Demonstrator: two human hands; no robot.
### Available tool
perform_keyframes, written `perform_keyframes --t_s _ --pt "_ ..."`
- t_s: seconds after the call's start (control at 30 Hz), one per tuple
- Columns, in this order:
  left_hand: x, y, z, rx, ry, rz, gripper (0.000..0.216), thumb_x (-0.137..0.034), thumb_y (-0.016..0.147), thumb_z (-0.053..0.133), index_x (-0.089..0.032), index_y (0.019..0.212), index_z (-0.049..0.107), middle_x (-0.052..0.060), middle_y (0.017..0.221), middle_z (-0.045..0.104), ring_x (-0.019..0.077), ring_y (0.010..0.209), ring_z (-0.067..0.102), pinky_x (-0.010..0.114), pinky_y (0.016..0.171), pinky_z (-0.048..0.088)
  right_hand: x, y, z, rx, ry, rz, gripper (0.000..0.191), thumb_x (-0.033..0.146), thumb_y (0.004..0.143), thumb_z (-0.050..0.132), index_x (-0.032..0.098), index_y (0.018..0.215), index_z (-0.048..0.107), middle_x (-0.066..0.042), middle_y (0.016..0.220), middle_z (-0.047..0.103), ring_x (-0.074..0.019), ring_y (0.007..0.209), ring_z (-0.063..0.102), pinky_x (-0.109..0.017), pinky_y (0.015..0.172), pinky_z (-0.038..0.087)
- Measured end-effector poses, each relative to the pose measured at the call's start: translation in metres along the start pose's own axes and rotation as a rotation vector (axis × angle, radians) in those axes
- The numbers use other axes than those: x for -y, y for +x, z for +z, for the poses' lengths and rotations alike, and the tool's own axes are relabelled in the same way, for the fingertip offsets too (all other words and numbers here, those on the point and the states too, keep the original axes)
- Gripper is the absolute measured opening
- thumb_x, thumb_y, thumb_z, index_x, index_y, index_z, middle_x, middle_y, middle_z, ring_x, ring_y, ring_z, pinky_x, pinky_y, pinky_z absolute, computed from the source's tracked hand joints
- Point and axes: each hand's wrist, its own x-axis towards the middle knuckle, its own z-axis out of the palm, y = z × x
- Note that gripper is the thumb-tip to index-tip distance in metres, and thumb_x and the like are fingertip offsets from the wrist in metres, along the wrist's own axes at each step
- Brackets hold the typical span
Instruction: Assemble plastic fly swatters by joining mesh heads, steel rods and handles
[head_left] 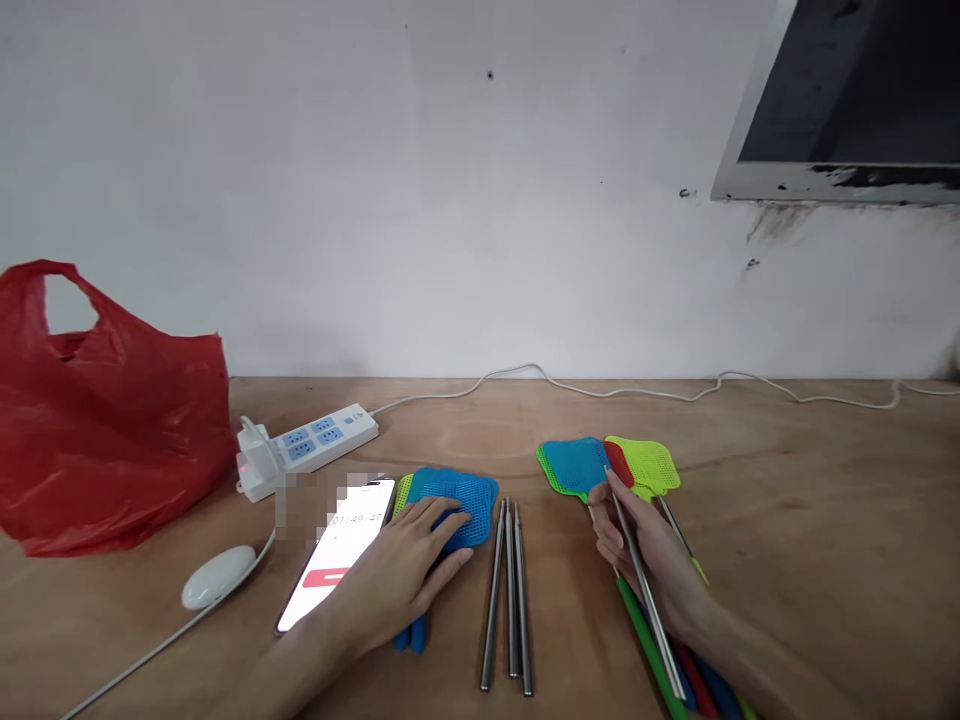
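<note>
Closest, lower right, one bare right hand curls around at least one silver metal rod, over at least four mesh swatters: green, blue, red, yellow. One left hand, lower middle, lies loosely spread on two or more blue mesh swatters. Three other silver rods lie between.

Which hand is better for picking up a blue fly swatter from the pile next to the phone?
Probably the left hand: its fingers lie over those blue fly swatters. The right hand is farther away and holds a metal rod.
</note>
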Motion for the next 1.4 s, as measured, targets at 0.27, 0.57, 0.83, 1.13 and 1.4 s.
perform_keyframes --t_s 0.27,0.57,0.83,1.13,1.4 --pt "-0.003 0.001 0.000 0.011 0.003 0.020 0.028 -0.029 0.099 0.050 -0.024 0.124 0.060 0.009 0.128 0.063 0.0305 0.114 0.060 0.047 0.098 0.050 -0.003 0.002 -0.002 0.063 -0.603 -0.046 0.069 0.068 0.077 0.062 0.013 0.119 0.059 0.003 0.057 0.062 -0.0142 0.042 0.044 -0.028 0.042 0.035" --pt "-0.011 0.000 -0.002 0.114 -0.017 0.128 0.023 -0.019 0.093 0.055 -0.024 0.115 0.062 0.008 0.120 0.064 0.0289 0.113 0.058 0.046 0.100 0.047 -0.006 0.002 -0.013 -0.047 -1.321 -0.603 0.015 0.031 0.088 0.058 0.023 0.097 0.067 -0.004 0.072 0.070 -0.0225 0.064 0.058 -0.034 0.063 0.034" --pt "-0.018 -0.001 0.000 0.159 -0.052 0.095 0.016 -0.019 0.092 0.060 -0.023 0.106 0.064 0.006 0.124 0.062 0.0284 0.116 0.056 0.047 0.102 0.045 0.011 0.006 -0.025 -0.193 -1.870 -0.515 0.009 0.026 0.085 0.057 0.022 0.078 0.054 -0.002 0.067 0.065 -0.0210 0.060 0.060 -0.030 0.052 0.016" --pt "-0.024 -0.004 -0.001 0.138 -0.062 0.116 0.007 -0.019 0.090 0.062 -0.023 0.092 0.066 0.006 0.130 0.058 0.0297 0.120 0.054 0.047 0.103 0.042 0.009 0.004 -0.023 -0.106 -1.892 -0.409 0.019 0.030 0.084 0.061 0.022 0.067 0.057 -0.005 0.069 0.069 -0.0247 0.067 0.065 -0.031 0.054 0.018" --pt "-0.025 -0.003 -0.001 0.189 -0.084 0.117 0.017 -0.018 0.091 0.059 -0.027 0.104 0.066 0.004 0.129 0.057 0.0285 0.120 0.053 0.047 0.103 0.041 0.007 0.003 -0.018 -0.097 -1.865 -0.328 0.018 0.025 0.080 0.060 0.021 0.063 0.058 -0.008 0.071 0.070 -0.0250 0.068 0.063 -0.032 0.056 0.018"
